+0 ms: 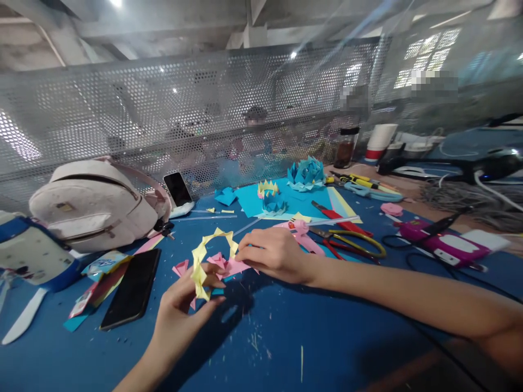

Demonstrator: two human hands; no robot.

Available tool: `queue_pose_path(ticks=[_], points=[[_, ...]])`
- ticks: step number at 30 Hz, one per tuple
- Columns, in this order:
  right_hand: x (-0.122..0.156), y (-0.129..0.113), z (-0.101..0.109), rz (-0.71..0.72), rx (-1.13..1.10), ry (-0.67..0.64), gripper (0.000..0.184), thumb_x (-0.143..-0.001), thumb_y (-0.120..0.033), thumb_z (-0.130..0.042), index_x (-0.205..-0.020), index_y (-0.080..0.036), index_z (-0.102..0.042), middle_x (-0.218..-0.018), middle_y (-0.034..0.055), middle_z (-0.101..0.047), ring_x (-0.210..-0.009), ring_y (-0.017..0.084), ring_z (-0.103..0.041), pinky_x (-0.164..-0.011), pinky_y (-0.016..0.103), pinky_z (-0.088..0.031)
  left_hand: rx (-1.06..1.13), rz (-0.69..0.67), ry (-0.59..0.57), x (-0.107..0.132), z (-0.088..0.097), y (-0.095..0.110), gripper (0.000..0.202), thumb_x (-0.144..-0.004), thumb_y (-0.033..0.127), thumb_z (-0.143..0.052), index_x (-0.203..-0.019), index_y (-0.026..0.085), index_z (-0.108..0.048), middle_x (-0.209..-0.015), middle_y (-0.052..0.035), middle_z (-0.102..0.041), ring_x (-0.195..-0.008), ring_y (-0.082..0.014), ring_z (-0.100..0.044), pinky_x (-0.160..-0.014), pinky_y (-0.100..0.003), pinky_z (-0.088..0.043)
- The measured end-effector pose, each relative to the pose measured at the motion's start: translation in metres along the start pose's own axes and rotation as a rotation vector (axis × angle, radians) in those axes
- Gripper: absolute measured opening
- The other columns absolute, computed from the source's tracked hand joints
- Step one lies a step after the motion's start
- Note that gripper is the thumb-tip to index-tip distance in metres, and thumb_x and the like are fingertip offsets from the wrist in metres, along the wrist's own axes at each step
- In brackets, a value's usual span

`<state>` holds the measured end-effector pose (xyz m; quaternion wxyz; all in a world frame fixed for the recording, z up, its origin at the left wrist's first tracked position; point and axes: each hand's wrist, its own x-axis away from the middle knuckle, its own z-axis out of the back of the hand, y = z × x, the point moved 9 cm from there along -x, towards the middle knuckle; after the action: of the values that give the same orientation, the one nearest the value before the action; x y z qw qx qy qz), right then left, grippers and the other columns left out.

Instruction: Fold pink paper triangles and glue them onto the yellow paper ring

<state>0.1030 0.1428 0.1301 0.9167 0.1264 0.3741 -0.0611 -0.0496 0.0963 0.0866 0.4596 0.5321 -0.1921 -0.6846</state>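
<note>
A ring of folded yellow paper (199, 261) with zigzag points stands partly upright at the middle of the table. My left hand (180, 299) is closed around its near left side, fingers behind the paper and thumb in front. Inside and beside the ring show pink folded paper pieces (218, 260) and a bit of blue paper. My right hand (274, 253) bends over the ring's right side, its fingertips closed on pink paper (237, 267). A pink glue gun (303, 237) lies just behind my right hand; its front is partly hidden.
Pliers (351, 242) and red-handled scissors (341, 218) lie right of the glue gun. Behind are a blue paper flower (307, 173) and blue sheets (247, 198). A black phone (133, 288) and pale backpack (93, 201) are left. Cables and a purple device (443, 242) occupy the right.
</note>
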Motion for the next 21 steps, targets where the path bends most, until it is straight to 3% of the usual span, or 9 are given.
queue_pose_path(ticks=[5,10,14,16,19,21], points=[[0.002,-0.006,-0.004,0.008,0.009,-0.013,0.021,-0.099,-0.012,-0.049,-0.094,-0.02,-0.067,-0.092,-0.0008,-0.072,-0.073,0.01,-0.057,-0.059,0.026,-0.035,-0.2,-0.162,-0.032,0.004,-0.001,0.008,0.018,-0.081,0.008,-0.06,-0.08,0.02,-0.073,-0.098,-0.0086,-0.077,-0.092,-0.0238,-0.074,-0.085,-0.033,-0.058],[0.001,-0.014,0.001,0.011,0.036,0.003,0.023,-0.099,-0.009,-0.047,-0.093,-0.02,-0.066,-0.092,-0.0018,-0.072,-0.07,0.01,-0.056,-0.056,0.027,-0.032,-0.306,-0.355,-0.033,0.006,-0.001,0.034,0.022,-0.085,0.002,-0.059,-0.091,0.018,-0.073,-0.091,-0.0085,-0.078,-0.083,-0.0204,-0.073,-0.078,-0.029,-0.057],[-0.001,-0.029,0.023,0.071,0.008,0.068,0.022,-0.1,-0.013,-0.048,-0.093,-0.019,-0.068,-0.089,-0.0023,-0.072,-0.069,0.01,-0.057,-0.054,0.027,-0.034,-0.28,-0.415,-0.059,0.005,-0.003,0.046,0.03,-0.085,-0.002,-0.056,-0.097,0.018,-0.074,-0.09,-0.0096,-0.077,-0.079,-0.0208,-0.071,-0.076,-0.032,-0.056],[0.003,-0.045,0.035,0.152,-0.013,0.03,0.02,-0.099,-0.016,-0.05,-0.092,-0.02,-0.069,-0.088,-0.0024,-0.072,-0.066,0.01,-0.057,-0.051,0.028,-0.033,-0.235,-0.42,-0.08,0.005,-0.004,0.047,0.029,-0.084,-0.002,-0.057,-0.098,0.019,-0.073,-0.09,-0.0093,-0.077,-0.079,-0.0216,-0.07,-0.075,-0.033,-0.056],[0.029,-0.074,0.057,0.287,-0.019,-0.019,0.017,-0.096,-0.024,-0.056,-0.086,-0.021,-0.071,-0.073,-0.0019,-0.066,-0.051,0.01,-0.048,-0.043,0.031,-0.029,-0.212,-0.402,-0.101,0.007,-0.007,0.042,0.027,-0.084,0.0,-0.06,-0.095,0.021,-0.072,-0.09,-0.0071,-0.076,-0.081,-0.0207,-0.07,-0.079,-0.033,-0.055],[0.059,-0.079,0.07,0.239,-0.011,-0.051,0.033,-0.101,-0.04,-0.048,-0.082,-0.027,-0.07,-0.063,-0.0014,-0.059,-0.046,0.01,-0.043,-0.042,0.032,-0.028,-0.229,-0.393,-0.105,0.01,-0.007,0.038,0.025,-0.085,0.002,-0.061,-0.094,0.022,-0.072,-0.089,-0.0058,-0.074,-0.082,-0.0195,-0.068,-0.079,-0.032,-0.054]])
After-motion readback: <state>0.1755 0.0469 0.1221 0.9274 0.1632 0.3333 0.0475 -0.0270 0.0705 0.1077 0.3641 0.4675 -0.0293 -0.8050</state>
